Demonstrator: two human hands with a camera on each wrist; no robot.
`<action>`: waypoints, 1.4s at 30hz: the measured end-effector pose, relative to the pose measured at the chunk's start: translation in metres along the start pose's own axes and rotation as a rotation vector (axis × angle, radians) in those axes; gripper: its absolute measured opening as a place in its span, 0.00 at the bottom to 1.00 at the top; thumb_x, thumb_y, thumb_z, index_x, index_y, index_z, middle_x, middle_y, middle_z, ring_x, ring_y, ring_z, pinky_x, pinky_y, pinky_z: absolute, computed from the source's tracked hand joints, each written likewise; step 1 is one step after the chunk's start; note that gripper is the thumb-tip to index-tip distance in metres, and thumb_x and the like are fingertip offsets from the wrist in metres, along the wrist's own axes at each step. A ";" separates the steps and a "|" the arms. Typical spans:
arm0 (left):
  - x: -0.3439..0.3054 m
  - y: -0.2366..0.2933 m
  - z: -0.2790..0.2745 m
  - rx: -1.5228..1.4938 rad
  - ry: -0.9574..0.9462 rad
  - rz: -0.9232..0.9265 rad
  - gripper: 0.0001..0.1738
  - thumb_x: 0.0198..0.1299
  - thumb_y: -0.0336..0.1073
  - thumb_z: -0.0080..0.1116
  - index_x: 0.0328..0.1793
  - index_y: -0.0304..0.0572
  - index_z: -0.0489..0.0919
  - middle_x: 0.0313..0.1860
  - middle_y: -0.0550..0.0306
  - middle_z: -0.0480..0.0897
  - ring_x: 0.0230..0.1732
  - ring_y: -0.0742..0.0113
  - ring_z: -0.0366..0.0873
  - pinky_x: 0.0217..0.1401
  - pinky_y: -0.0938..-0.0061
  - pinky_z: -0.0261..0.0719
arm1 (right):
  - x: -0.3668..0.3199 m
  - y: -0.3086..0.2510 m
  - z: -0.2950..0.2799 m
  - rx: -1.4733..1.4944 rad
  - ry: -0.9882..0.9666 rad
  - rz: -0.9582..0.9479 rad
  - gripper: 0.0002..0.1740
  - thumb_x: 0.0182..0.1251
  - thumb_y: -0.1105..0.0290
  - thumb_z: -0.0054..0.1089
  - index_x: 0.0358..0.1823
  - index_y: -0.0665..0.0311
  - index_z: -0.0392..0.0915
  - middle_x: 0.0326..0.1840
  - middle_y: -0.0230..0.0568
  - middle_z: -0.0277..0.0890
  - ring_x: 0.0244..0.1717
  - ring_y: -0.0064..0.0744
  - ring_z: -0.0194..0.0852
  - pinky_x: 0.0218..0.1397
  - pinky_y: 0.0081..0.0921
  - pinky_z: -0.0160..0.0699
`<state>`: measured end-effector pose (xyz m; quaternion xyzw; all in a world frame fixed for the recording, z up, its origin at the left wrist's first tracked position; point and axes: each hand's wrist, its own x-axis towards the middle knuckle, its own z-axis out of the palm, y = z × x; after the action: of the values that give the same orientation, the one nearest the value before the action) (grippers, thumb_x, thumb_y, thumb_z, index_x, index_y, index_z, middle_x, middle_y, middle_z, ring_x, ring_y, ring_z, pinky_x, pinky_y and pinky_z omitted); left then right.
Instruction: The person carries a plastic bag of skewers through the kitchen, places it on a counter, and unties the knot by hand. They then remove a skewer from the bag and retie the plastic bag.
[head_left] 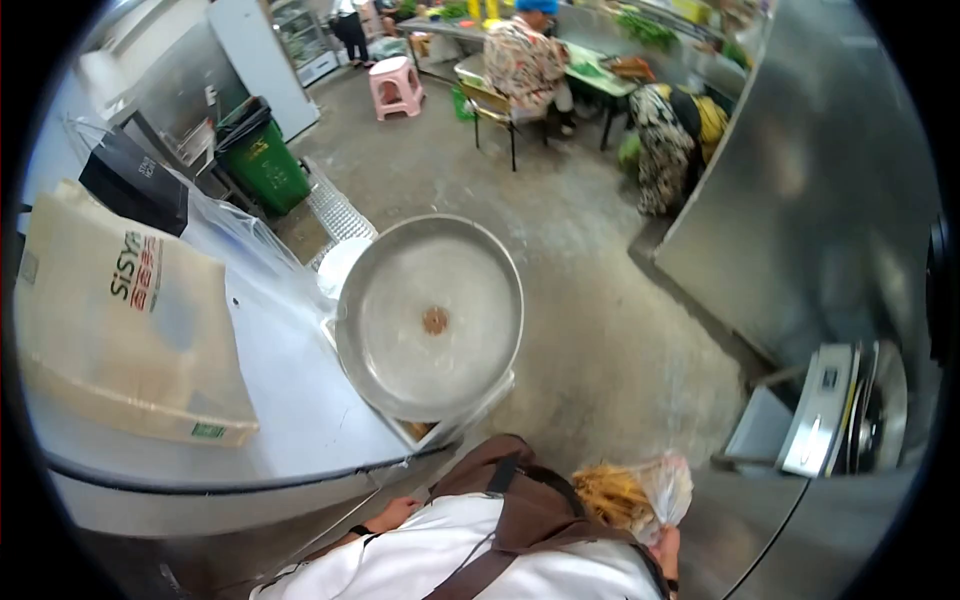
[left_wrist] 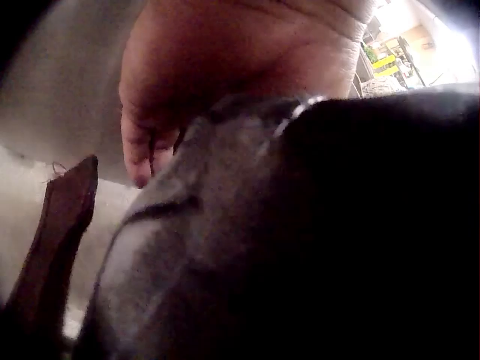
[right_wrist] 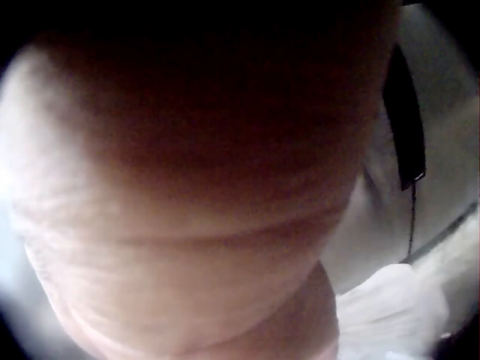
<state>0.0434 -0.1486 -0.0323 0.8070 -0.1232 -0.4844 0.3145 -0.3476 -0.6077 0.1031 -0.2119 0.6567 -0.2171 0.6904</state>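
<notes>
At the lower right of the head view, my right hand (head_left: 668,548) grips the gathered top of a clear plastic bag (head_left: 672,488). The bag hangs beside my body and contains yellowish-brown, stick-like food pieces (head_left: 612,497). In the right wrist view the palm of that hand (right_wrist: 187,247) fills most of the picture, hiding the fingers, with whitish plastic (right_wrist: 394,311) below it. My left hand (head_left: 397,515) hangs at my side by the counter's edge, its fingers loosely bent around nothing. The left wrist view shows part of this hand (left_wrist: 232,67) beside a brown apron strap (left_wrist: 64,240).
A large round metal pan (head_left: 430,270) with a brown patch stands ahead on the corner of the white counter (head_left: 290,370). A beige bag (head_left: 130,330) lies there too. A steel appliance (head_left: 825,410) is at right. Further off are a green bin (head_left: 265,165), pink stool (head_left: 396,88) and people.
</notes>
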 end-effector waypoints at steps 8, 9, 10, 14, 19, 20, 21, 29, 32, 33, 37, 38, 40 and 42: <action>0.112 0.070 0.011 0.068 -0.056 -0.211 0.24 0.62 0.55 0.47 0.52 0.46 0.80 0.48 0.49 0.81 0.48 0.53 0.78 0.51 0.65 0.73 | 0.110 -0.115 0.077 -0.938 -0.034 -0.447 0.10 0.55 0.68 0.47 0.26 0.67 0.74 0.20 0.36 0.71 0.23 0.32 0.70 0.26 0.32 0.68; 0.125 0.088 0.010 0.046 -0.048 -0.189 0.24 0.62 0.55 0.47 0.52 0.46 0.80 0.48 0.49 0.81 0.48 0.53 0.78 0.51 0.65 0.73 | 0.118 -0.133 0.090 -0.863 -0.024 -0.403 0.10 0.55 0.67 0.47 0.26 0.66 0.74 0.20 0.36 0.71 0.23 0.32 0.70 0.26 0.32 0.68; 0.142 0.106 0.010 0.039 -0.052 -0.178 0.24 0.62 0.55 0.47 0.52 0.46 0.80 0.48 0.49 0.81 0.48 0.53 0.78 0.51 0.65 0.73 | 0.130 -0.153 0.104 -0.807 -0.013 -0.368 0.10 0.55 0.67 0.47 0.26 0.66 0.73 0.21 0.36 0.71 0.23 0.32 0.69 0.25 0.32 0.68; 0.211 0.140 0.015 0.053 -0.096 -0.151 0.24 0.62 0.54 0.47 0.52 0.46 0.79 0.48 0.49 0.81 0.48 0.54 0.78 0.51 0.65 0.73 | 0.166 -0.218 0.149 -0.641 -0.007 -0.297 0.10 0.55 0.64 0.46 0.28 0.64 0.73 0.22 0.36 0.71 0.22 0.33 0.68 0.22 0.33 0.67; 0.267 0.182 0.019 0.060 -0.164 -0.126 0.23 0.62 0.54 0.47 0.52 0.46 0.79 0.47 0.48 0.81 0.48 0.55 0.78 0.50 0.65 0.73 | 0.223 -0.278 0.193 -0.494 -0.025 -0.262 0.12 0.55 0.61 0.45 0.31 0.61 0.72 0.24 0.36 0.71 0.21 0.35 0.67 0.19 0.33 0.67; 0.270 0.211 0.014 0.043 -0.171 -0.120 0.23 0.62 0.54 0.47 0.52 0.46 0.79 0.47 0.48 0.81 0.48 0.55 0.78 0.50 0.65 0.73 | 0.237 -0.291 0.203 -0.475 -0.040 -0.260 0.12 0.55 0.61 0.45 0.31 0.61 0.72 0.25 0.37 0.71 0.20 0.35 0.67 0.19 0.34 0.67; 0.272 0.237 0.004 0.017 -0.140 -0.093 0.23 0.62 0.52 0.47 0.52 0.45 0.79 0.47 0.49 0.81 0.47 0.56 0.78 0.50 0.66 0.73 | 0.252 -0.304 0.210 -0.451 -0.060 -0.263 0.12 0.55 0.60 0.44 0.32 0.60 0.71 0.25 0.37 0.71 0.20 0.35 0.67 0.18 0.34 0.66; 0.303 0.480 -0.091 -0.341 0.126 0.122 0.17 0.62 0.42 0.53 0.49 0.38 0.77 0.41 0.55 0.81 0.43 0.65 0.76 0.48 0.71 0.73 | 0.338 -0.413 0.355 -0.412 -0.427 -0.341 0.16 0.61 0.60 0.41 0.43 0.57 0.75 0.30 0.33 0.75 0.21 0.31 0.70 0.18 0.30 0.66; 0.326 0.530 -0.145 -0.288 0.000 0.134 0.13 0.63 0.37 0.51 0.51 0.39 0.75 0.40 0.60 0.79 0.44 0.73 0.74 0.49 0.76 0.72 | 0.372 -0.443 0.398 -0.635 -0.537 -0.444 0.16 0.67 0.58 0.40 0.47 0.56 0.72 0.31 0.30 0.72 0.20 0.25 0.68 0.10 0.19 0.56; 0.320 0.577 -0.158 -0.297 0.070 -0.009 0.13 0.63 0.34 0.51 0.52 0.37 0.75 0.42 0.60 0.79 0.46 0.73 0.74 0.51 0.77 0.71 | 0.418 -0.433 0.386 -0.622 -0.470 -0.456 0.13 0.67 0.61 0.41 0.44 0.58 0.72 0.29 0.30 0.70 0.22 0.26 0.68 0.14 0.22 0.63; 0.357 0.641 -0.197 -0.429 0.107 0.012 0.16 0.65 0.34 0.49 0.57 0.35 0.71 0.50 0.57 0.77 0.48 0.71 0.75 0.50 0.78 0.72 | 0.389 -0.476 0.522 -0.176 -0.165 0.009 0.14 0.64 0.68 0.43 0.47 0.65 0.73 0.40 0.41 0.76 0.41 0.36 0.76 0.42 0.35 0.80; 0.366 0.665 -0.205 -0.463 0.087 -0.047 0.18 0.63 0.32 0.52 0.57 0.30 0.70 0.50 0.52 0.77 0.51 0.68 0.74 0.57 0.77 0.69 | 0.383 -0.486 0.547 -0.233 -0.174 0.020 0.14 0.64 0.68 0.43 0.46 0.65 0.73 0.40 0.41 0.76 0.41 0.37 0.76 0.42 0.35 0.80; 0.386 0.688 -0.218 -0.442 0.021 -0.068 0.18 0.64 0.32 0.51 0.57 0.30 0.70 0.50 0.53 0.77 0.51 0.69 0.74 0.58 0.77 0.69 | 0.395 -0.491 0.575 -0.286 -0.166 0.037 0.13 0.64 0.69 0.43 0.46 0.65 0.73 0.40 0.41 0.76 0.41 0.37 0.76 0.41 0.34 0.80; 0.409 0.690 -0.236 -0.409 -0.052 -0.078 0.17 0.64 0.31 0.51 0.57 0.30 0.70 0.50 0.52 0.78 0.51 0.68 0.75 0.57 0.77 0.70 | 0.430 -0.480 0.602 -0.269 -0.333 0.115 0.13 0.61 0.68 0.47 0.44 0.66 0.72 0.38 0.40 0.76 0.39 0.33 0.74 0.41 0.31 0.76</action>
<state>0.5233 -0.7952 0.1905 0.7178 0.0010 -0.5316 0.4496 0.2617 -1.2429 0.0588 -0.2972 0.5678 -0.0497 0.7660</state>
